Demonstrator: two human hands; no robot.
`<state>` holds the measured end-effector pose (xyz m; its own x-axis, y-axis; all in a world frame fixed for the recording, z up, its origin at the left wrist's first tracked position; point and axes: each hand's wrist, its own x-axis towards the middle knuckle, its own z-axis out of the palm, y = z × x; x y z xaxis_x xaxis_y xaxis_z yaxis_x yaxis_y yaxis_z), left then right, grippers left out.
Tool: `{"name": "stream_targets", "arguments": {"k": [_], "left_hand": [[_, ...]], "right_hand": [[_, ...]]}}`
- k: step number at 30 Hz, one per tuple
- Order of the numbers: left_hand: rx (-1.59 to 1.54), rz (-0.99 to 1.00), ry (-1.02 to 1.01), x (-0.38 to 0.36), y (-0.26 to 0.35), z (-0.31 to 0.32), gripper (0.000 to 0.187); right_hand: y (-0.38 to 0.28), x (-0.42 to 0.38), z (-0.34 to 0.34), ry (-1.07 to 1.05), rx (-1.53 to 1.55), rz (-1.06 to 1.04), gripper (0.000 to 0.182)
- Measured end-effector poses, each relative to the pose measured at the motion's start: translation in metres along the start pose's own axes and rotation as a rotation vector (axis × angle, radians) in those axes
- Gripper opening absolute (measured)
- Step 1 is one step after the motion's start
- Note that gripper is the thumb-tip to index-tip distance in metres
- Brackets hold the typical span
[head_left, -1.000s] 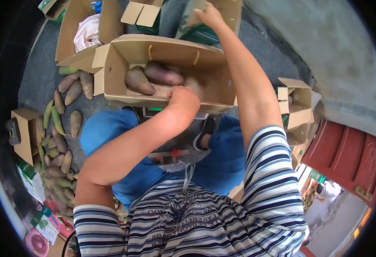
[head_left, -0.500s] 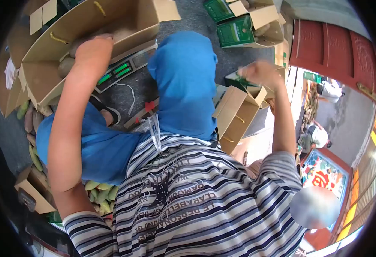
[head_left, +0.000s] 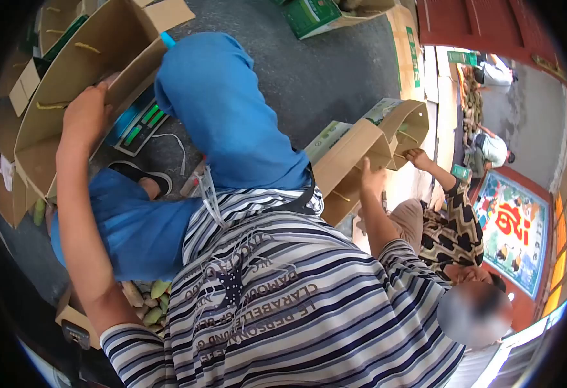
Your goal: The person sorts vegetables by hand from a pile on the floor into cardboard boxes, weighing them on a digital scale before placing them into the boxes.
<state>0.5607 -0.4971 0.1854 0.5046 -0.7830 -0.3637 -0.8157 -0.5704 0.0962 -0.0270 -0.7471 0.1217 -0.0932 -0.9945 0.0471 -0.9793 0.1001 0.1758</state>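
My left hand (head_left: 88, 118) is at the near wall of a large cardboard carton (head_left: 57, 132), its fingers bent round the wall's upper edge. Just past the fingertips, a small part of a brownish vegetable (head_left: 111, 78) shows inside. On the other side, my right hand (head_left: 372, 180) is beside a smaller cardboard box (head_left: 345, 165), thumb raised and apart from the fingers. Nothing shows in that hand. A digital scale (head_left: 140, 127) with green-lit displays sits between the large carton and my legs.
A co-worker's hand (head_left: 418, 159) touches an open box (head_left: 412, 119) at right. A green carton (head_left: 312, 14) stands at the back. Several vegetables (head_left: 153, 302) lie by my lower left. Two people (head_left: 490, 147) are farther off on the right.
My view has turned. My left hand has moved from inside the large carton to its edge. My right hand has come lower, beside the box. A co-worker now shows at right.
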Motion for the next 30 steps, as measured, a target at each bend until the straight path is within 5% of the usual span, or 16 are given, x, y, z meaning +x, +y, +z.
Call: {"name": "stream_targets", "arguments": {"k": [1, 3, 6, 9, 14, 18, 20, 23, 30], "left_hand": [[0.019, -0.016, -0.024, 0.002, 0.001, -0.001, 0.039], [0.030, -0.021, -0.036, 0.004, -0.001, 0.001, 0.038], [0.029, -0.024, -0.039, 0.002, -0.001, -0.002, 0.036], [-0.036, -0.036, -0.005, -0.004, 0.006, -0.011, 0.033], [-0.082, -0.030, 0.001, -0.006, 0.008, -0.018, 0.033], [-0.098, -0.033, 0.028, -0.007, 0.009, -0.019, 0.032], [-0.109, -0.065, -0.005, -0.006, 0.009, -0.020, 0.046], [-0.115, -0.059, 0.019, -0.007, 0.007, -0.020, 0.048], [-0.113, -0.064, 0.034, -0.009, 0.006, -0.020, 0.041]], "right_hand": [[-0.008, -0.013, 0.001, -0.043, 0.003, 0.174, 0.048], [-0.016, -0.023, 0.030, -0.565, 0.684, 0.376, 0.049], [-0.027, -0.022, 0.073, -0.675, 0.733, 0.331, 0.048], [-0.047, -0.026, 0.074, -0.383, 0.530, -0.111, 0.044], [-0.140, -0.029, -0.008, -0.450, 0.454, -0.453, 0.032], [-0.210, -0.014, -0.030, -0.273, 0.421, -0.828, 0.029], [-0.248, -0.004, -0.035, -0.210, 0.428, -0.963, 0.029], [-0.307, 0.009, -0.044, -0.141, 0.333, -1.101, 0.024], [-0.386, 0.031, -0.033, -0.124, 0.447, -1.058, 0.029]]}}
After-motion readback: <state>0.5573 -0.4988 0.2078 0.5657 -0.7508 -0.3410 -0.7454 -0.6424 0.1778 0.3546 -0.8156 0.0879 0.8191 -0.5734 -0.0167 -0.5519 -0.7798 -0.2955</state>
